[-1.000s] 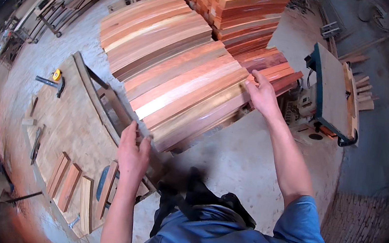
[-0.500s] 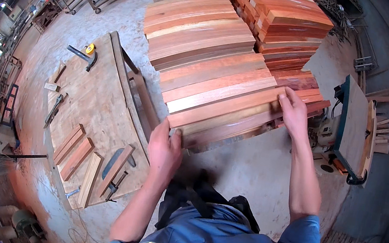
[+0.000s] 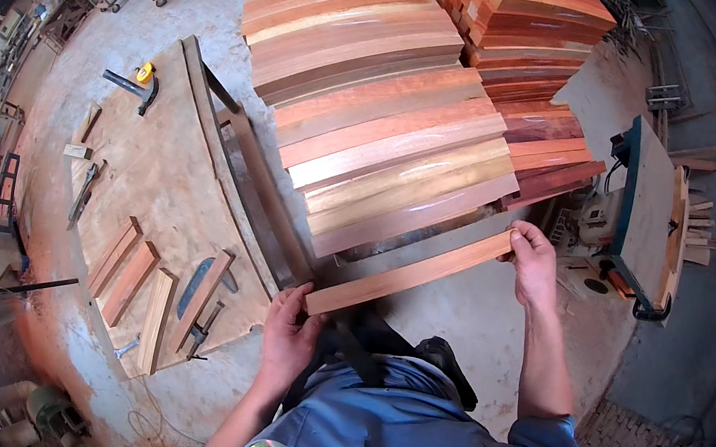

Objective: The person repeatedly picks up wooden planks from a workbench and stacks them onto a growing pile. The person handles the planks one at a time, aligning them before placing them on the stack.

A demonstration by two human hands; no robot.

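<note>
A long, reddish-brown wooden strip [image 3: 411,272] is held level in front of my body. My left hand [image 3: 289,333] is closed on its left end, and my right hand [image 3: 535,265] pinches its right end between thumb and fingers. Just beyond the strip lies a broad stack of similar wooden boards [image 3: 375,102], in tones from pale yellow to red-brown. The strip hangs apart from the stack, with a gap of floor showing between them.
On the left is a worktable [image 3: 191,173] bearing short wood pieces [image 3: 130,283], a hammer [image 3: 146,93], a yellow tape measure [image 3: 145,73] and a clamp [image 3: 201,330]. A machine with a flat top [image 3: 656,220] stands at right. Taller lumber stacks [image 3: 541,30] rise at the back.
Both hands have drawn the wooden strip off the stack toward my body. The view has shifted slightly, and the boards that lay beneath the strip now show.
</note>
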